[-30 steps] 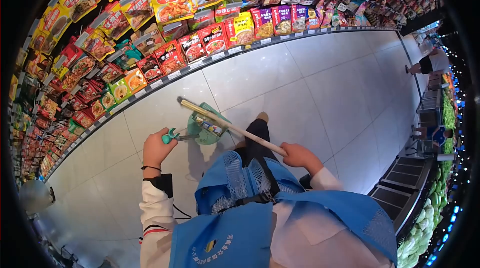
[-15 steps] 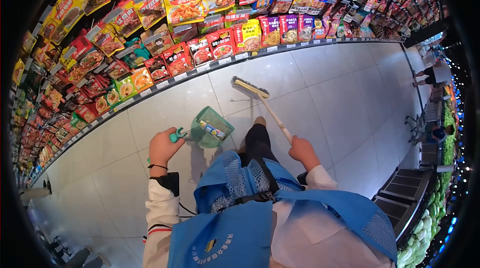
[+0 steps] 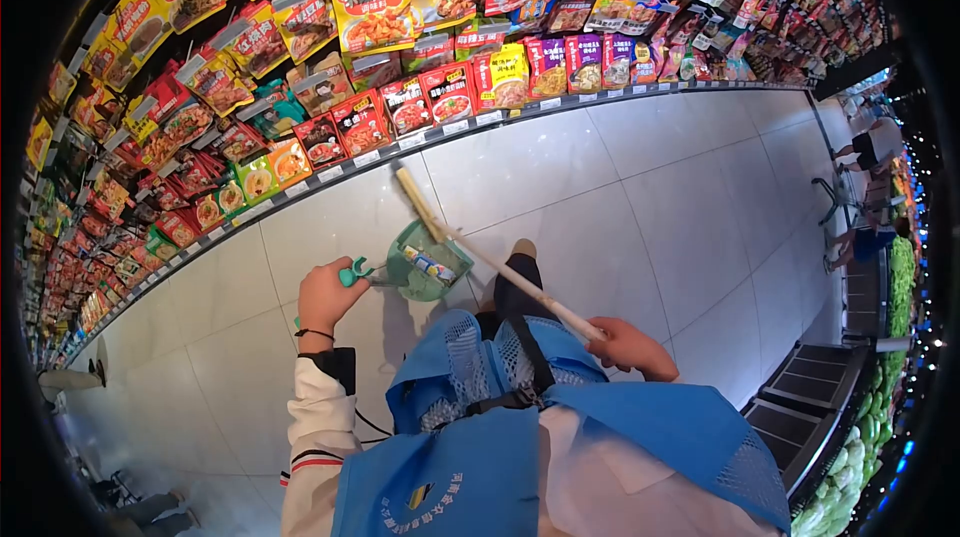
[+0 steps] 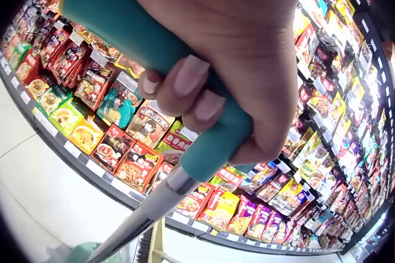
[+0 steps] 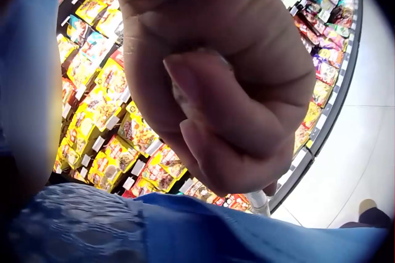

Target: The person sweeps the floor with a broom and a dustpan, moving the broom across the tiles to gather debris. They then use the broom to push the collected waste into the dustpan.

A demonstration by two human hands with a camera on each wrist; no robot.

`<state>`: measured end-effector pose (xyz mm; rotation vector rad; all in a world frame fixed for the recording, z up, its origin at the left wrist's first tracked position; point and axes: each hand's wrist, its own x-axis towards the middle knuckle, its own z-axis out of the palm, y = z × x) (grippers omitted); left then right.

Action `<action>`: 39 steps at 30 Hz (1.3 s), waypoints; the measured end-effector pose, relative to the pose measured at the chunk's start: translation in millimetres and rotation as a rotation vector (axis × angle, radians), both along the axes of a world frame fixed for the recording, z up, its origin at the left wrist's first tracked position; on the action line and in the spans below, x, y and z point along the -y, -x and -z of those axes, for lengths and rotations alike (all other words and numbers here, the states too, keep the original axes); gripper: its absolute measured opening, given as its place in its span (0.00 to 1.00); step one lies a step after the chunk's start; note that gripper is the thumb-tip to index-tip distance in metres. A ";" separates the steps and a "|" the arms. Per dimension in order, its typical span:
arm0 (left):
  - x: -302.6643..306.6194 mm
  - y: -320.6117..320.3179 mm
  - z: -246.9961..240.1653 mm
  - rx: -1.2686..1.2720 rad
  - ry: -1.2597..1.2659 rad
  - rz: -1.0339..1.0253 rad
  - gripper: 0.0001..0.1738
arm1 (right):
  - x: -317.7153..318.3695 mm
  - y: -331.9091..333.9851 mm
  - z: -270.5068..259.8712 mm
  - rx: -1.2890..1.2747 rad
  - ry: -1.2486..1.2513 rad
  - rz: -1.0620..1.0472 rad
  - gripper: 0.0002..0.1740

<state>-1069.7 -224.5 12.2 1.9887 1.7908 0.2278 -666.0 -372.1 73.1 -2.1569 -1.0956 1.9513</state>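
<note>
In the head view my left hand (image 3: 322,299) grips the green handle (image 3: 354,273) of a long-handled dustpan (image 3: 408,245). Its fingers wrap that handle (image 4: 123,25) in the left wrist view, above a metal shaft (image 4: 133,223). A few small pieces of litter (image 3: 428,263), white, blue and yellow, lie in the pan. My right hand (image 3: 632,349) holds a broom by its pale stick (image 3: 520,285). Curled fingers (image 5: 228,115) close round it in the right wrist view, hiding most of the stick. The long yellowish broom head (image 3: 418,202) overlaps the dustpan's far edge.
Shelves of packaged seasonings (image 3: 360,122) line the far side above a tiled floor (image 3: 560,177). My shoe (image 3: 524,249) is just right of the dustpan. Dark crates (image 3: 815,377) and green vegetables (image 3: 850,452) stand at the right. Other people (image 3: 875,142) are at the right edge.
The broom head swung from over the dustpan out to the right, then back left to the dustpan's far edge. My right hand shifted slightly right and closer to my body; my left barely moved.
</note>
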 end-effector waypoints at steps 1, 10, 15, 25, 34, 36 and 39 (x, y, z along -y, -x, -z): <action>-0.9 -0.4 -0.4 -0.003 -0.001 0.001 0.15 | 1.5 -0.9 0.6 -0.007 -0.010 -0.040 0.19; 3.3 -2.3 -2.2 -0.008 -0.014 0.000 0.15 | 11.8 15.8 -6.0 0.063 -0.084 -0.328 0.25; 3.0 -4.1 -2.3 0.001 -0.012 -0.016 0.14 | 10.3 27.0 19.9 0.184 -0.097 -0.484 0.23; 10.8 -4.5 -2.0 0.003 0.004 -0.032 0.14 | 29.6 18.8 30.7 0.183 -0.091 -0.472 0.20; 8.8 -6.0 0.2 -0.005 0.029 -0.029 0.15 | 51.9 -26.5 -22.8 0.166 0.088 -0.452 0.22; 8.0 -5.3 1.5 -0.016 0.040 -0.041 0.15 | 56.3 -29.1 -28.3 0.223 0.074 -0.490 0.22; 11.5 -4.4 1.8 -0.003 0.020 -0.061 0.17 | 67.7 -32.8 -31.0 0.259 0.015 -0.475 0.22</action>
